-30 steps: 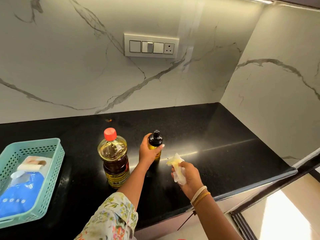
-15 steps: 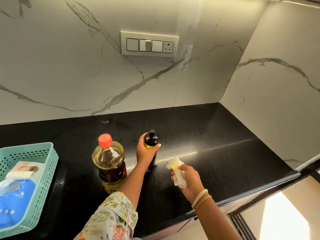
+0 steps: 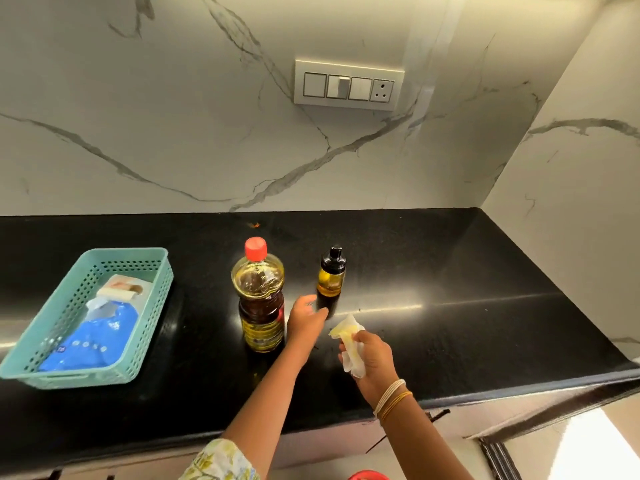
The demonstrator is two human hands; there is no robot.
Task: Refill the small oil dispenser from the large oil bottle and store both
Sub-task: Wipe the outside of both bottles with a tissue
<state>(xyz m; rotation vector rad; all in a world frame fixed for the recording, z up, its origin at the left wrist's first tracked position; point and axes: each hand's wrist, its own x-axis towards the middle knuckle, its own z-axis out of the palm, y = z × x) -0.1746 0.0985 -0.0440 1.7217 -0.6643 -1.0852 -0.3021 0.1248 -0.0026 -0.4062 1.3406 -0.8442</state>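
Black stone surface [image 3: 450,271]: my left hand [image 3: 304,318] just let go of the small oil dispenser [image 3: 331,271], fingers loose, dispenser capped just beyond it. Right hand [image 3: 369,358] clamps an oily tissue [image 3: 346,336]. Large oil bottle [image 3: 259,296] just left. Refill looks done; storing remains.

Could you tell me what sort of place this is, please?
Most likely a home kitchen: a black counter against a marble-look wall, a switch panel above it, and an oil bottle beside a small dispenser.
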